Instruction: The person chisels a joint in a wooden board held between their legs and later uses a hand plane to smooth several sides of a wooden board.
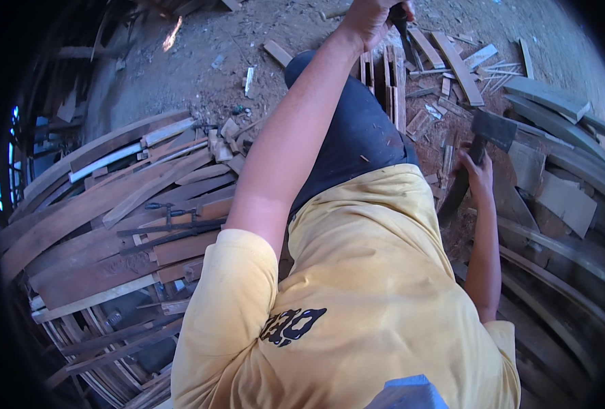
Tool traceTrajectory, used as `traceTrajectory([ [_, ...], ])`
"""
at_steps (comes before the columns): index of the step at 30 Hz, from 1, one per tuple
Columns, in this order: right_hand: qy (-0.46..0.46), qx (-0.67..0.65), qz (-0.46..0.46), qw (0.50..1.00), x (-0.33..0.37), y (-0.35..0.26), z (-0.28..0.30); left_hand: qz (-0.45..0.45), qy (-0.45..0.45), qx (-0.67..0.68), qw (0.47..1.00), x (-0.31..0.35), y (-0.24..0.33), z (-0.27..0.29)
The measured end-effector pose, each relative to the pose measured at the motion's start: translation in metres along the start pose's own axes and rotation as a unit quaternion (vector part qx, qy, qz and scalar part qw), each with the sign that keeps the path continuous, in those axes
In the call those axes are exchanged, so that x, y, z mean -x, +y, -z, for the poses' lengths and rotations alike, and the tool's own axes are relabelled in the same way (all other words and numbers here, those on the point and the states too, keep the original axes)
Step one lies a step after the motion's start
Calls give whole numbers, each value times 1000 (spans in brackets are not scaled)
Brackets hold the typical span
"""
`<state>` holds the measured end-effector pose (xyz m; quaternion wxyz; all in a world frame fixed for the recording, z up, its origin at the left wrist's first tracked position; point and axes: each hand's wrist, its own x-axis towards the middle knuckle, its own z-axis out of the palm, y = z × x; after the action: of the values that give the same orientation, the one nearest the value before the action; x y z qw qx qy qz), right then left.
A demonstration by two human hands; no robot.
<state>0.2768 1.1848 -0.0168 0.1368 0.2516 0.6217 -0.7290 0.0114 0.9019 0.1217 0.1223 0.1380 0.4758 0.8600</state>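
My left hand (pixel 369 26), at the far edge of the view, is closed round a dark chisel (pixel 402 33) whose blade slants down toward a slotted piece of wood (pixel 399 92). That wood lies beyond my lap, beside my dark-trousered leg (pixel 353 133), and shows long narrow slots. On the right, my right hand (pixel 479 176) grips a hammer (pixel 494 129) with a dark blocky head and a dark, thick handle. The hammer's head is raised beyond my fingers, apart from the chisel. The chisel's tip is hard to make out against the wood.
Stacked boards and curved timbers (pixel 98 252) fill the left side, with a dark metal clamp (pixel 169 217) on them. Grey planks (pixel 554 102) and more boards lie on the right. Offcuts (pixel 458 68) and shavings litter the dirt floor (pixel 200 48) ahead.
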Motion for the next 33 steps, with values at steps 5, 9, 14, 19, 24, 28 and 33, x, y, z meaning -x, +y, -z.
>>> traceTrajectory([
  [5,28,151,166,974,-5,-13,-32,6,82,-150,985,-10,-32,27],
  [9,-14,162,97,982,8,-4,-18,32,67,-155,985,-21,-54,18],
  [14,-12,121,33,992,0,19,-27,124,12,-322,938,-38,-78,27],
  [19,18,95,11,995,-22,15,-36,84,-156,-567,804,-41,-102,26],
  [24,52,101,-1,994,-38,-4,-42,61,-163,-611,772,-30,-118,77],
  [28,67,77,4,995,-45,-2,-36,87,-70,-641,759,-34,-115,79],
  [33,92,65,-4,994,-46,-11,-37,69,-24,-204,976,-67,-96,59],
])
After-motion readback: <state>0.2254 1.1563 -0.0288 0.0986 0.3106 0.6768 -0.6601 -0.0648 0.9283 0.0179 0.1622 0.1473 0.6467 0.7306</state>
